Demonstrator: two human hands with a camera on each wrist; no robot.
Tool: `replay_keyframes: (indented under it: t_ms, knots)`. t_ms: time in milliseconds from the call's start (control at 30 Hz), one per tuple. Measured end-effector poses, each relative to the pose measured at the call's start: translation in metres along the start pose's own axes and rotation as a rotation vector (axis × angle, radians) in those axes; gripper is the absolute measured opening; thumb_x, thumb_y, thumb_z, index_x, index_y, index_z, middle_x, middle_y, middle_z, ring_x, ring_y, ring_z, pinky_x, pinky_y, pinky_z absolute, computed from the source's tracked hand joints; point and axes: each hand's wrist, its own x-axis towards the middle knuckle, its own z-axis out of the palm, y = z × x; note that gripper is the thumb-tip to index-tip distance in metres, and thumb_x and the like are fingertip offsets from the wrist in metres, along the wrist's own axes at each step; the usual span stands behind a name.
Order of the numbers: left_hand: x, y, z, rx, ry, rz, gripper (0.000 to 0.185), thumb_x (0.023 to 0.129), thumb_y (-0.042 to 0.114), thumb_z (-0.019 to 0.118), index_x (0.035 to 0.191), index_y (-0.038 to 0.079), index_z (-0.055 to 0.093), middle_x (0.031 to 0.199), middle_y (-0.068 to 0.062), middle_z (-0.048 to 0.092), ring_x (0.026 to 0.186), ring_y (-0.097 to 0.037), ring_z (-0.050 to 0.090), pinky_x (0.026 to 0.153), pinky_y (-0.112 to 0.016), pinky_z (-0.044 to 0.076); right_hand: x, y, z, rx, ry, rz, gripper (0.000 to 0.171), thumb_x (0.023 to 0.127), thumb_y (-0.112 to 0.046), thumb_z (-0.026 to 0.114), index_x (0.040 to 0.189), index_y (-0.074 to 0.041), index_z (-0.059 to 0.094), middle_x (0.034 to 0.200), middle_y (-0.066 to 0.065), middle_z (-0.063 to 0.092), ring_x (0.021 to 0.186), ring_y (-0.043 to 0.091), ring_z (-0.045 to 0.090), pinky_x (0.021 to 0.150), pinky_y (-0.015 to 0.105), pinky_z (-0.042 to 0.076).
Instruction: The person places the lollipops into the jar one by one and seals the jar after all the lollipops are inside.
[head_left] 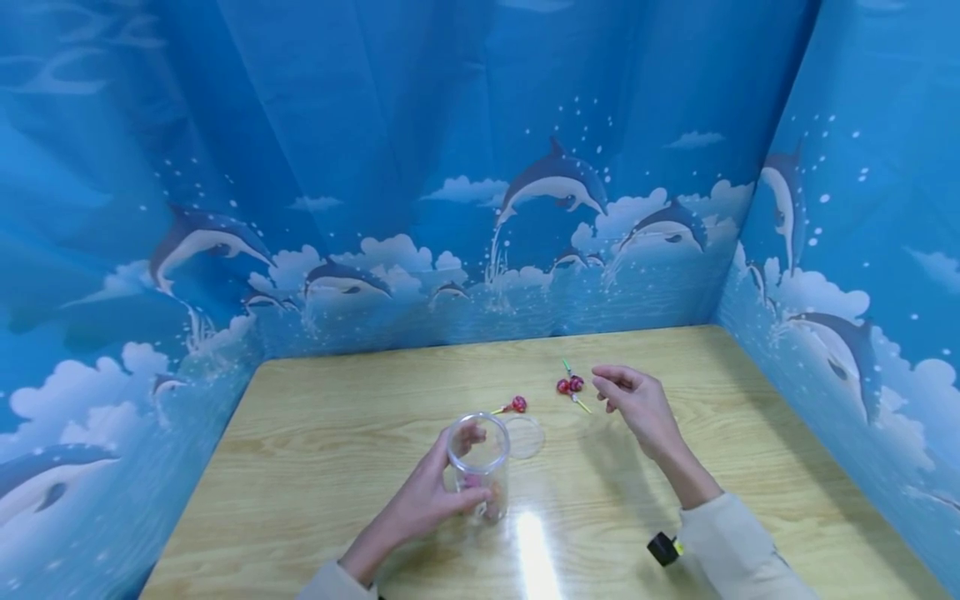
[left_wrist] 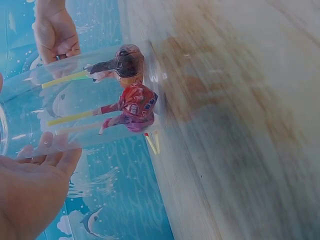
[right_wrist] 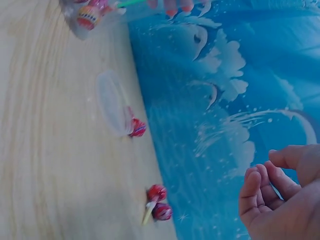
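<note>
My left hand (head_left: 427, 500) gripped the clear jar (head_left: 480, 467), its fingers (left_wrist: 47, 150) curled round the wall, and the jar stood upright on the worktop (head_left: 315, 450) with a few lollipops (left_wrist: 132, 102) inside. My right hand (head_left: 637, 404) hovered above the worktop with its fingers (right_wrist: 260, 190) loosely curled and holding nothing, just beside a pair of red lollipops (head_left: 570, 385). The jar's lid (head_left: 523, 437) lay flat near the jar, with one more lollipop (head_left: 517, 404) just beside it.

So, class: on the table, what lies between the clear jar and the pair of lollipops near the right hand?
In the head view, a clear lid and a single lollipop lie between the jar and the pair.
</note>
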Motion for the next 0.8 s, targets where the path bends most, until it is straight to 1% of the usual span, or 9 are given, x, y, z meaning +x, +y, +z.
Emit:
replay_keyframes:
  t_ms: [133,300,433,533,667,800]
  knots:
    - [0.0,-0.001,0.0,-0.004,0.004,-0.012,0.091,0.08,0.018,0.089,0.155,0.013,0.038,0.146,-0.008,0.057,0.136,-0.033,0.051,0.116,-0.065,0.033,0.005,0.01,0.0,-0.011,0.008,0.018,0.034,0.101,-0.01,0.067,0.128,0.01,0.063,0.093,0.001,0.068,0.078,0.011,0.06,0.068,0.021,0.056]
    - [0.001,-0.002,0.001,-0.003,0.011,-0.013,0.091,0.079,0.019,0.09,0.155,0.016,0.04,0.146,-0.006,0.057,0.136,-0.033,0.051,0.116,-0.063,0.033,0.011,0.02,-0.001,-0.041,0.001,0.058,0.036,0.101,-0.011,0.067,0.131,0.008,0.062,0.097,0.003,0.069,0.086,0.02,0.063,0.068,0.022,0.056]
    - [0.0,-0.001,0.0,-0.003,0.015,-0.009,0.091,0.079,0.017,0.091,0.154,0.014,0.04,0.146,-0.007,0.057,0.136,-0.033,0.052,0.116,-0.063,0.034,0.016,0.03,0.001,-0.069,-0.007,0.09,0.037,0.101,-0.011,0.067,0.132,0.009,0.061,0.109,0.015,0.07,0.09,0.023,0.064,0.069,0.025,0.058]
    - [0.0,0.001,0.001,-0.005,0.02,-0.004,0.091,0.078,0.015,0.091,0.154,0.012,0.041,0.146,-0.008,0.057,0.135,-0.033,0.052,0.116,-0.063,0.035,0.02,0.037,0.003,-0.084,-0.001,0.094,0.037,0.101,-0.009,0.067,0.132,0.01,0.061,0.114,0.019,0.069,0.088,0.021,0.064,0.068,0.026,0.058]
    - [-0.001,0.001,0.001,0.001,0.023,0.001,0.091,0.077,0.014,0.091,0.153,0.012,0.041,0.146,-0.009,0.057,0.135,-0.034,0.052,0.115,-0.063,0.035,0.026,0.047,0.005,-0.119,0.006,0.095,0.035,0.099,-0.007,0.068,0.129,0.01,0.063,0.106,0.014,0.071,0.082,0.018,0.063,0.064,0.023,0.056]
    - [-0.001,0.0,0.0,-0.002,0.022,0.006,0.091,0.078,0.015,0.091,0.154,0.012,0.041,0.146,-0.009,0.057,0.136,-0.035,0.051,0.115,-0.064,0.034,0.031,0.056,0.007,-0.154,0.0,0.107,0.034,0.097,-0.005,0.069,0.127,0.011,0.064,0.1,0.015,0.071,0.074,0.017,0.063,0.058,0.022,0.053]
